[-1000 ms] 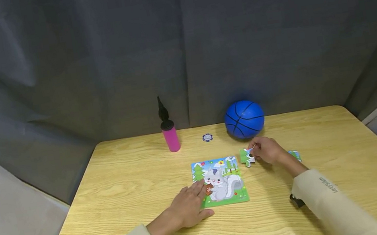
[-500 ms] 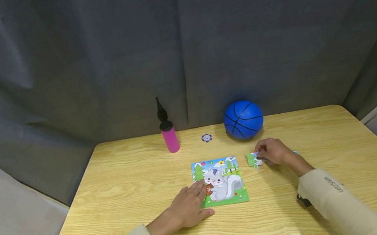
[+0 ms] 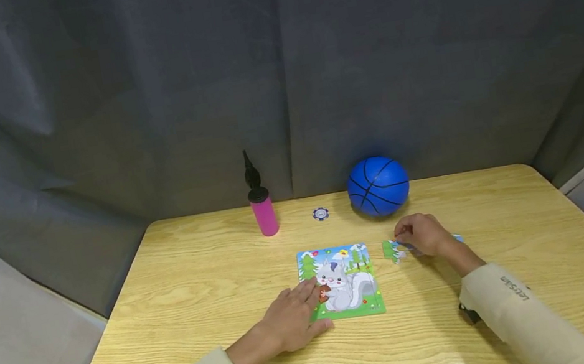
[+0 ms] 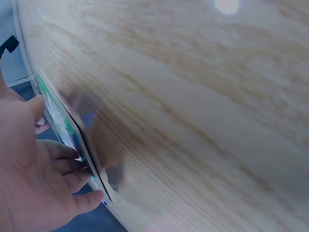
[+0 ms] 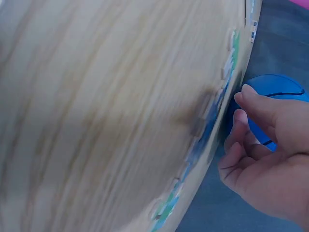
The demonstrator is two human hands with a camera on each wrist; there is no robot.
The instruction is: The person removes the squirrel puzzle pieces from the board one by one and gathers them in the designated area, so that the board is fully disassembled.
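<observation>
A squirrel jigsaw puzzle (image 3: 348,280) lies flat in the middle of the wooden table (image 3: 199,284). My left hand (image 3: 290,324) lies flat beside it, straight fingers resting on its left edge; the left wrist view shows those fingertips (image 4: 72,179) on the puzzle's rim (image 4: 63,125). To the puzzle's right my right hand (image 3: 419,235) hovers low over loose puzzle pieces (image 3: 391,250), fingers loosely curled with their tips at the pieces. In the right wrist view that right hand (image 5: 270,159) has nothing between thumb and fingers, and the loose pieces (image 5: 212,116) lie flat.
A blue ball (image 3: 378,185) sits at the back of the table, just beyond my right hand. A pink hand pump (image 3: 264,211) stands at the back centre, with a small blue chip (image 3: 320,213) between pump and ball. Grey curtains enclose the table.
My right hand carried a green puzzle piece rightward and down onto the table beside other pieces, then loosened over it. The left hand has stayed on the puzzle.
</observation>
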